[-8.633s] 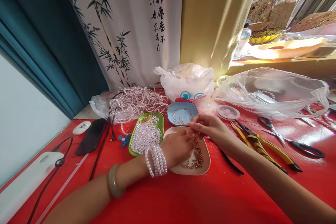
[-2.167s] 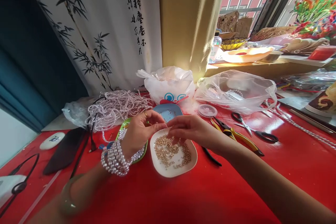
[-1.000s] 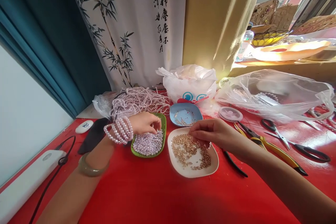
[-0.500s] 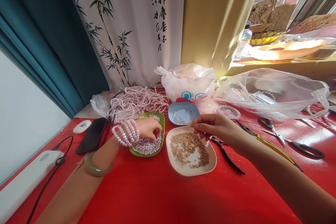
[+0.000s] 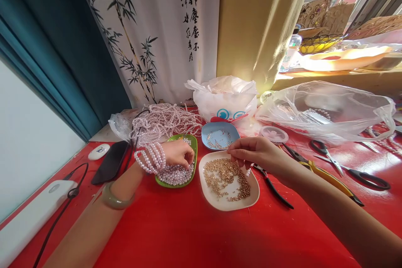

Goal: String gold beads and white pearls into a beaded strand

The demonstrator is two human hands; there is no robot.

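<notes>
My left hand (image 5: 179, 154), with strands of pink pearl beads (image 5: 150, 158) around its wrist, is over the green tray (image 5: 195, 163) of pale pearl beads (image 5: 176, 176). Its fingers are curled together at the beads, and what they pinch is too small to make out. Above the back edge of the white tray (image 5: 207, 201), which holds gold beads (image 5: 243, 186), my right hand (image 5: 251, 150) has thumb and fingertips pressed together. A few pearl beads (image 5: 249, 171) hang below that hand. Behind sits a blue tray (image 5: 205, 134) with small metallic pieces.
Pliers with black handles (image 5: 274, 192), yellow-handled pliers (image 5: 333, 180) and scissors (image 5: 364, 178) lie on the right. Piled pearl strands (image 5: 166, 119) and plastic bags (image 5: 226, 96) stand behind. A phone (image 5: 110, 162) and a white power bank (image 5: 34, 217) lie left.
My right hand has shifted very slightly left. My left hand remains over the green tray, its fingers still curled.
</notes>
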